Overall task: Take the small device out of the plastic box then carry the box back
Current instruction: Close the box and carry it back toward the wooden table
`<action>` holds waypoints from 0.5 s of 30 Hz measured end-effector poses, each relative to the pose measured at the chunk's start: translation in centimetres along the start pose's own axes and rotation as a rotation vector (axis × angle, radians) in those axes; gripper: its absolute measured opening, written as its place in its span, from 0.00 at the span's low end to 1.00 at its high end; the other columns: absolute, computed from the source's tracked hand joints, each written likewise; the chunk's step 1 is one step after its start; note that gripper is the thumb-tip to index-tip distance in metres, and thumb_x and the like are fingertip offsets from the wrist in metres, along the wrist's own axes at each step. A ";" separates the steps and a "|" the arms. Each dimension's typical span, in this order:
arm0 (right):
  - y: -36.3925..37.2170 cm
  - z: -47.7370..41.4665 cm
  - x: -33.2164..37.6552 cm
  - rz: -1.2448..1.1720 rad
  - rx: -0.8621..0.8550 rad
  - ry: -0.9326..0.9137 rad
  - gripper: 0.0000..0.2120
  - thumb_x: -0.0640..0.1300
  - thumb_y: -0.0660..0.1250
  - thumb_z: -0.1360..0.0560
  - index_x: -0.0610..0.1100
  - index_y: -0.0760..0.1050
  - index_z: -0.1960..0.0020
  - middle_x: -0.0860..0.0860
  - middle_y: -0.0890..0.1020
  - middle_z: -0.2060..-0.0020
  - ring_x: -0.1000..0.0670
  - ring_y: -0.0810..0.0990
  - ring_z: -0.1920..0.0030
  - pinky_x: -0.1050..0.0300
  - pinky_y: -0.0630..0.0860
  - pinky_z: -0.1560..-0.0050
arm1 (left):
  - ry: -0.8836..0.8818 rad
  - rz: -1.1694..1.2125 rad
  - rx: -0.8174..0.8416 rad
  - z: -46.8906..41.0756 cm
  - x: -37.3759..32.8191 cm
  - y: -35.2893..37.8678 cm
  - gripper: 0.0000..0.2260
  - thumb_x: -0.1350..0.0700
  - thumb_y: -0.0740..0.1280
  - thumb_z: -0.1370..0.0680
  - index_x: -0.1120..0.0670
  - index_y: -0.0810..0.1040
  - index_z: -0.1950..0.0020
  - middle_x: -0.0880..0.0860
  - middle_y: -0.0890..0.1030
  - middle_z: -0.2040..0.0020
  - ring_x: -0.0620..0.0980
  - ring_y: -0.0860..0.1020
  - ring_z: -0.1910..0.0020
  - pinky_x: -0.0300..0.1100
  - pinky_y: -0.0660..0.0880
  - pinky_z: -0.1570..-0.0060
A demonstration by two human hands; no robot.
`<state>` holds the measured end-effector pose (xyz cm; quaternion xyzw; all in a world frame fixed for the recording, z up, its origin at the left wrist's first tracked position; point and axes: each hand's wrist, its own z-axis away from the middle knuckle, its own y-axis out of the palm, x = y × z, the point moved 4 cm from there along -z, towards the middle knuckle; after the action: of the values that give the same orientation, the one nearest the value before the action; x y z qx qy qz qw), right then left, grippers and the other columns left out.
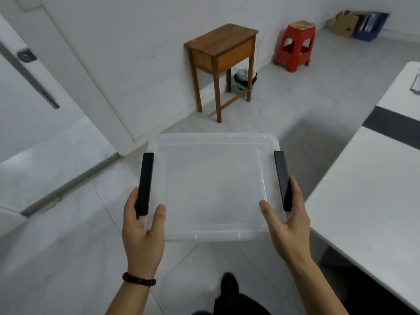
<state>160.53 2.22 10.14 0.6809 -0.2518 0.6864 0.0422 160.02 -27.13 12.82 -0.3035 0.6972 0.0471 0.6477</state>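
Note:
A clear plastic box [213, 187] with a see-through lid hangs level above the floor in front of me. A black latch handle runs along each short side. My left hand [142, 226] grips the near end of the left black handle [145, 183], thumb on the lid. My right hand [287, 221] grips the near end of the right black handle [283, 180] the same way. Nothing shows inside the box, and no small device is in view.
A white table [372, 178] with a dark band stands close on my right. Ahead against the wall are a small wooden side table [221, 53], a bin under it and a red plastic stool [296, 45]. An open white door [34, 98] is on my left.

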 end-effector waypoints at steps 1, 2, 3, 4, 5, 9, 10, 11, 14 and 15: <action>1.5 -2.7 0.8 0.003 0.019 -0.011 0.41 0.55 0.69 0.30 0.51 0.57 0.21 0.59 0.68 0.27 0.62 0.67 0.31 0.73 0.63 0.39 | -0.002 -0.003 -0.010 -2.6 -0.2 0.7 0.26 0.59 0.69 0.23 0.52 0.67 0.26 0.46 0.73 0.31 0.32 0.71 0.38 0.24 0.66 0.43; 2.9 -5.2 1.5 0.004 0.038 -0.018 0.41 0.55 0.69 0.30 0.52 0.57 0.21 0.60 0.68 0.28 0.65 0.68 0.33 0.77 0.63 0.41 | -0.009 -0.005 -0.024 -5.0 -0.4 1.4 0.26 0.59 0.69 0.23 0.53 0.67 0.26 0.46 0.73 0.31 0.35 0.71 0.36 0.27 0.66 0.41; 4.3 -7.6 2.2 0.004 0.054 -0.025 0.41 0.54 0.70 0.30 0.52 0.57 0.22 0.62 0.68 0.29 0.68 0.68 0.35 0.80 0.62 0.43 | -0.013 -0.006 -0.040 -7.3 -0.6 2.1 0.26 0.59 0.69 0.23 0.53 0.67 0.26 0.46 0.73 0.31 0.37 0.70 0.35 0.29 0.66 0.40; 5.7 -10.0 2.7 0.009 0.066 -0.034 0.40 0.54 0.70 0.30 0.52 0.58 0.22 0.63 0.69 0.30 0.71 0.68 0.37 0.82 0.62 0.44 | -0.017 -0.008 -0.055 -9.6 -0.6 2.9 0.26 0.59 0.69 0.23 0.53 0.67 0.26 0.46 0.73 0.31 0.38 0.70 0.35 0.32 0.66 0.39; 7.1 -12.4 3.0 0.019 0.077 -0.039 0.40 0.54 0.70 0.31 0.52 0.58 0.22 0.63 0.69 0.31 0.74 0.67 0.37 0.83 0.62 0.44 | -0.026 -0.009 -0.066 -11.9 -0.3 3.8 0.26 0.59 0.69 0.23 0.53 0.67 0.26 0.46 0.73 0.30 0.39 0.70 0.34 0.33 0.66 0.39; 13.3 -23.2 2.8 0.038 0.108 -0.049 0.40 0.53 0.72 0.30 0.53 0.58 0.22 0.63 0.69 0.30 0.73 0.67 0.35 0.82 0.63 0.43 | -0.071 -0.002 -0.101 -21.9 2.0 9.2 0.25 0.60 0.69 0.23 0.54 0.68 0.26 0.49 0.74 0.30 0.43 0.71 0.33 0.35 0.67 0.39; 14.9 -26.1 2.7 0.045 0.112 -0.052 0.40 0.51 0.73 0.29 0.53 0.58 0.22 0.63 0.69 0.30 0.72 0.67 0.35 0.81 0.63 0.43 | -0.080 0.007 -0.105 -24.6 2.7 10.8 0.25 0.60 0.69 0.23 0.54 0.68 0.26 0.49 0.74 0.31 0.43 0.71 0.34 0.36 0.67 0.38; 16.4 -28.9 2.7 0.053 0.113 -0.054 0.39 0.49 0.73 0.27 0.53 0.58 0.22 0.65 0.70 0.31 0.72 0.67 0.35 0.81 0.63 0.43 | -0.088 0.021 -0.105 -27.4 3.2 12.4 0.25 0.60 0.69 0.23 0.54 0.68 0.26 0.49 0.74 0.31 0.42 0.71 0.35 0.37 0.67 0.38; 20.2 -37.8 3.8 0.063 0.096 -0.054 0.39 0.48 0.73 0.27 0.53 0.58 0.22 0.70 0.69 0.35 0.75 0.67 0.38 0.78 0.64 0.43 | -0.108 0.059 -0.077 -36.3 3.4 17.5 0.25 0.59 0.69 0.23 0.53 0.68 0.26 0.49 0.74 0.31 0.41 0.71 0.36 0.38 0.67 0.38; 20.9 -40.5 4.4 0.071 0.087 -0.053 0.39 0.51 0.73 0.28 0.54 0.58 0.22 0.69 0.69 0.34 0.73 0.68 0.37 0.74 0.65 0.42 | -0.112 0.060 -0.062 -39.1 3.0 19.3 0.25 0.59 0.69 0.23 0.53 0.68 0.26 0.49 0.74 0.31 0.42 0.71 0.35 0.38 0.67 0.39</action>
<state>114.80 -0.90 10.54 0.6908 -0.2468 0.6794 -0.0184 116.52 -30.48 9.81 -0.2994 0.6668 0.1049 0.6743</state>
